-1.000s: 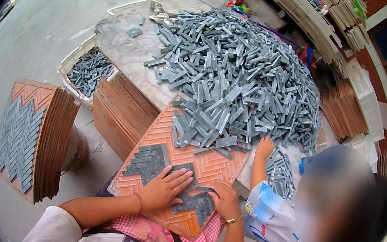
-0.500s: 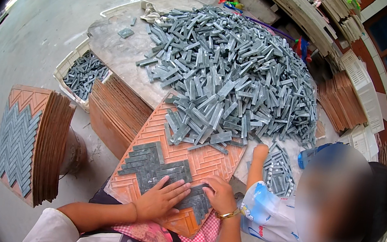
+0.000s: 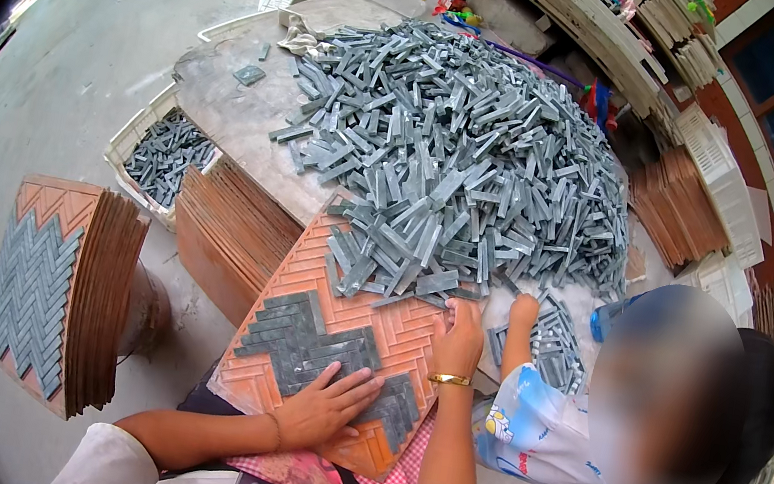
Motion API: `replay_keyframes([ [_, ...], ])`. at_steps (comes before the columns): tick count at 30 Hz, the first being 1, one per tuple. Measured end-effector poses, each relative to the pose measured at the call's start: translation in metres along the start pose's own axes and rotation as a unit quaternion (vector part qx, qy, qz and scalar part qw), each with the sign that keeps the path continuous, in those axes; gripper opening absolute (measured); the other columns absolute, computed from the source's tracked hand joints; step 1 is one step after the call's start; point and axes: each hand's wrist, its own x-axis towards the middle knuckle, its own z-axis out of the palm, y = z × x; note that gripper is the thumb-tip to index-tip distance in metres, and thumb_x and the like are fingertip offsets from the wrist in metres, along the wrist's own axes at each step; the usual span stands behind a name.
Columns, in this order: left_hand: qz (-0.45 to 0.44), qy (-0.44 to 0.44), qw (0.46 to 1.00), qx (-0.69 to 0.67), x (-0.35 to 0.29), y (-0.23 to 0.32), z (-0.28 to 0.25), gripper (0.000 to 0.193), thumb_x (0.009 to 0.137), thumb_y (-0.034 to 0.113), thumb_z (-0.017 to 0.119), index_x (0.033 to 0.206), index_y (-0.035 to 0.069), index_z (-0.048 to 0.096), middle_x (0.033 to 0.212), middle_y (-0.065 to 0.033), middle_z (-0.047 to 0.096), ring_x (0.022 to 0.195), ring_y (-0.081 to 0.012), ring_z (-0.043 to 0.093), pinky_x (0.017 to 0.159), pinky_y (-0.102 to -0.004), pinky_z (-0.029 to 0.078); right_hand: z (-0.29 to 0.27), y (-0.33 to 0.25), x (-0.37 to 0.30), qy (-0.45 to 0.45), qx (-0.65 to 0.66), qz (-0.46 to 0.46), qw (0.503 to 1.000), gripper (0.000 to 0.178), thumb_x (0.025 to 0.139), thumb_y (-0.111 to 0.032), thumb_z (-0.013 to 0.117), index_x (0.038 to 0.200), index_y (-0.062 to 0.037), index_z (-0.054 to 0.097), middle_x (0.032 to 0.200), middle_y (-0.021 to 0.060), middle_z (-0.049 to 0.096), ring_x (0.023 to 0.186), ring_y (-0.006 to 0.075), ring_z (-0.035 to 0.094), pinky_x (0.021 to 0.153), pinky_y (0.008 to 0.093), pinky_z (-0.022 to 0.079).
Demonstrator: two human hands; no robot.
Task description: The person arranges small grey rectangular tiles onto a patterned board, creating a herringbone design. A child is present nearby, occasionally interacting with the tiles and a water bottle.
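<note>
On my lap a terracotta-coloured moulded board [image 3: 405,321] with herringbone grooves slopes up to the table's edge. Dark grey stone strips [image 3: 345,349] fill part of its grooves in a zigzag band. My left hand [image 3: 330,407] lies flat across the laid strips, fingers stretched out and holding nothing. My right hand [image 3: 460,340], with a gold bracelet at the wrist, is at the board's upper right, against the near edge of the heap of loose grey strips [image 3: 482,156]. Its fingers are bent together; what sits between them is hidden.
A small person in a printed shirt [image 3: 536,423] sits at the right, one hand by a patch of strips [image 3: 553,344]. Stacked terracotta boards [image 3: 232,228] stand left of mine; another stack [image 3: 40,288] carries a filled board. A white crate [image 3: 130,140] holds more strips.
My right hand has gone from the laid strips up and away to the edge of the heap. My left hand stays on the board. The small person's arm has shifted slightly.
</note>
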Motion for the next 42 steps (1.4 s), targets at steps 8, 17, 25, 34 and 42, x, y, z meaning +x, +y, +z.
replay_keyframes([
  [8, -0.002, -0.003, 1.0, -0.004, -0.002, 0.0, -0.001, 0.071, 0.084, 0.047, 0.052, 0.136, 0.001, 0.037, 0.147, -0.0102, 0.03, 0.137, -0.0232, 0.027, 0.109, -0.047, 0.022, -0.012, 0.006, 0.018, -0.054, -0.013, -0.076, 0.996, 0.027, 0.07, 0.001, 0.067, 0.095, -0.0042, 0.056, 0.095, 0.0136, 0.057, 0.085, 0.0349, 0.057, 0.071, 0.0404, 0.046],
  [17, -0.001, -0.046, 0.997, 0.065, -0.007, 0.003, -0.002, 0.082, 0.083, 0.056, 0.045, 0.141, 0.001, 0.028, 0.151, -0.0111, 0.023, 0.139, -0.0221, 0.021, 0.111, -0.0456, 0.018, -0.053, 0.0, -0.03, -0.143, 0.074, -0.097, 0.982, 0.023, 0.071, 0.0, 0.066, 0.094, -0.0032, 0.063, 0.091, 0.0109, 0.06, 0.085, 0.0302, 0.059, 0.074, 0.0364, 0.049],
  [25, -0.026, -0.031, 0.997, 0.058, -0.005, 0.007, -0.005, 0.083, 0.082, 0.058, 0.045, 0.141, 0.001, 0.028, 0.15, -0.0111, 0.024, 0.138, -0.0224, 0.024, 0.11, -0.0455, 0.018, -0.048, -0.005, -0.039, -0.197, 0.077, -0.175, 0.962, 0.021, 0.069, 0.0, 0.066, 0.089, -0.0036, 0.062, 0.088, 0.0092, 0.058, 0.087, 0.0287, 0.058, 0.075, 0.0353, 0.048],
  [34, -0.045, -0.011, 0.998, 0.035, 0.009, 0.003, -0.008, 0.08, 0.084, 0.056, 0.044, 0.141, 0.001, 0.029, 0.149, -0.0115, 0.027, 0.138, -0.023, 0.024, 0.11, -0.0478, 0.017, -0.035, -0.006, -0.044, -0.213, 0.082, -0.163, 0.96, 0.019, 0.07, -0.002, 0.067, 0.089, -0.0034, 0.062, 0.092, 0.0114, 0.06, 0.086, 0.0303, 0.059, 0.075, 0.0367, 0.048],
  [42, -0.037, 0.004, 0.999, 0.003, 0.011, 0.0, -0.003, 0.081, 0.083, 0.055, 0.047, 0.14, 0.0, 0.03, 0.148, -0.0137, 0.028, 0.138, -0.0257, 0.025, 0.11, -0.0503, 0.015, -0.01, -0.021, 0.002, 0.012, 0.069, 0.016, 0.997, 0.031, 0.071, -0.006, 0.071, 0.099, -0.0021, 0.058, 0.092, 0.0135, 0.061, 0.077, 0.0279, 0.06, 0.071, 0.0363, 0.048],
])
